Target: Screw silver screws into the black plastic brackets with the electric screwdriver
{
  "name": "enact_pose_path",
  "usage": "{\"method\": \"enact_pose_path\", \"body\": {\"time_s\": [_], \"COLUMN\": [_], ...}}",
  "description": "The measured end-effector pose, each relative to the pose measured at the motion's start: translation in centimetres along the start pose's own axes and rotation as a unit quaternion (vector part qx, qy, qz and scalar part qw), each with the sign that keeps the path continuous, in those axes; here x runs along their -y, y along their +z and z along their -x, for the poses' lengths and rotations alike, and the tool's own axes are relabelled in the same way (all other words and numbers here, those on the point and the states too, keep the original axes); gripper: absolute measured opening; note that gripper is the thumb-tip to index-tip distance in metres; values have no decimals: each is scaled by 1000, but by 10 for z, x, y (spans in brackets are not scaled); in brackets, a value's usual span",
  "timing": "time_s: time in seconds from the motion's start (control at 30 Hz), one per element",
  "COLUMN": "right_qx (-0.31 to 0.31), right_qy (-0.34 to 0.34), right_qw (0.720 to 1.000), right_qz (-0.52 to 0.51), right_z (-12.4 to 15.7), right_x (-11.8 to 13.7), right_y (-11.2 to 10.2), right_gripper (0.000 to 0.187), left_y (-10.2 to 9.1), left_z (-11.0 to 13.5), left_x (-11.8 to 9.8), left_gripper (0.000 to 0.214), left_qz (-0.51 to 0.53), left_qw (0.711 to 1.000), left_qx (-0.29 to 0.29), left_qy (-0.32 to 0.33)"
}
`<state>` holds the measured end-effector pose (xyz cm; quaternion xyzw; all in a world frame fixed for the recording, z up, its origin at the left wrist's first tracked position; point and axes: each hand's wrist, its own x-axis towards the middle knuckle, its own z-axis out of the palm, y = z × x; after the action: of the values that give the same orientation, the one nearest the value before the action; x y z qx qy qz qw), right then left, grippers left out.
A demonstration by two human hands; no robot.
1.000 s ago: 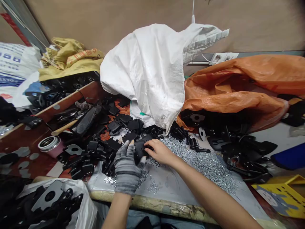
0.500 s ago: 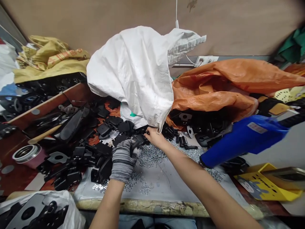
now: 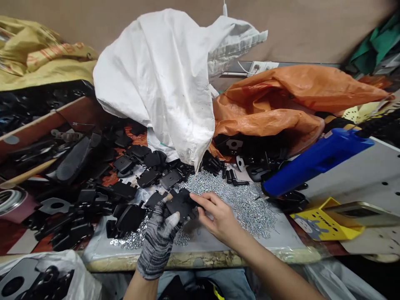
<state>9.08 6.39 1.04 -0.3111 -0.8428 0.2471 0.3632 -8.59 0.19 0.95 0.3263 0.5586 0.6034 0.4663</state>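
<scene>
A flat black plastic part with notched edges is raised over the front of the bench. My left hand, in a grey knitted glove, grips it from the left with the thumb in front. Bare, my right hand has its index finger and thumb closed at the part's right edge; any small piece between them is hidden. Behind the hands spreads a heap of small silver screws. Small nuts lie to the left of the gloved hand. Similar black parts sit just beyond.
A white sack hangs down behind the screws, with an orange sack to its right. The blue power tool slants in from the right above a yellow phone holder. At lower left, a plastic bag holds black parts.
Both hands have come back from the pile toward the bench's front edge, with the black plastic part now in plain sight between them. The view has shifted, and the blue tool appears lower.
</scene>
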Motion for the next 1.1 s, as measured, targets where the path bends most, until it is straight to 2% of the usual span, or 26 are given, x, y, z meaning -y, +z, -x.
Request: {"method": "enact_pose_path", "body": {"time_s": [0.1,0.23,0.37,0.47,0.53,0.7,0.83,0.9,0.97,1.0,1.03,1.1], "right_qx": [2,2,-17,-22,-11,2,24,68,138,154,141,41], "right_qy": [0,-22,16,-11,-15,40,-11,-36,-36,-31,-22,20], "right_qw": [1000,1000,999,999,1000,999,1000,996,988,985,987,993], "right_qz": [-9,-20,-24,-30,-23,-23,14,45,67,71,78,110], "right_z": [6,7,6,7,9,14,24,27,27,26,23,19], "right_x": [0,7,12,13,14,12,10,14,19,21,21,15], "right_y": [-5,-7,-7,-7,-7,-2,-3,-13,-31,-43,-55,-80], "right_gripper": [54,54,50,55,52,43,47,50,46,42,37,31], "left_y": [2,4,7,10,13,17,12,11,14,16,20,26], "left_z": [8,12,15,18,20,25,21,17,13,12,12,14], "left_x": [1,5,8,9,10,19,23,22,21,21,21,23], "left_gripper": [54,46,43,41,39,42,40,40,34,31,28,26], "left_qz": [-5,-82,-88,-102,-101,-112,-162,-203,-230,-227,-217,-196], "left_qw": [1000,995,993,988,985,980,973,968,964,964,966,971], "left_qx": [12,-14,-32,-61,-72,-67,-47,-1,68,100,122,133], "left_qy": [-7,50,78,98,117,147,155,145,113,90,69,41]}}
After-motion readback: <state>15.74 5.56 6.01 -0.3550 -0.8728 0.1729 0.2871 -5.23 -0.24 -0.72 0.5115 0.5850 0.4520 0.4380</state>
